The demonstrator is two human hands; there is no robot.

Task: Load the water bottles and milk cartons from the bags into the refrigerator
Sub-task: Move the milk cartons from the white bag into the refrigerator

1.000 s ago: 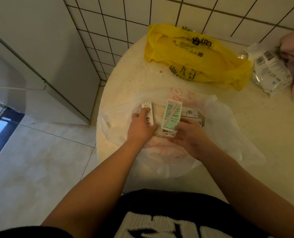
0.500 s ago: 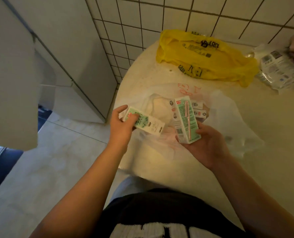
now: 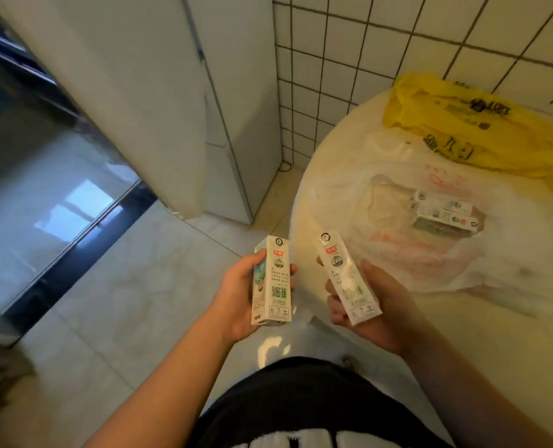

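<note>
My left hand [image 3: 236, 299] grips a small white and green milk carton [image 3: 272, 282], held upright over the floor beside the table's edge. My right hand [image 3: 378, 312] holds a second milk carton [image 3: 346, 282], tilted, above the round table's near rim. More cartons [image 3: 443, 215] lie stacked in the open white plastic bag [image 3: 511, 263] on the table. Behind it lies a crumpled yellow bag [image 3: 456, 124]. The white refrigerator [image 3: 243, 101] stands at the left of the table, against the tiled wall.
A round cream table [image 3: 482, 344] fills the right side. A white panel [image 3: 133, 92] hangs in front of the refrigerator. A dark glass surface [image 3: 42, 176] lies at the far left. Pale tiled floor [image 3: 133, 286] stretches between me and the refrigerator.
Both hands have lifted a carton each out of the white bag and drawn them toward me. My view has swung left, toward the refrigerator.
</note>
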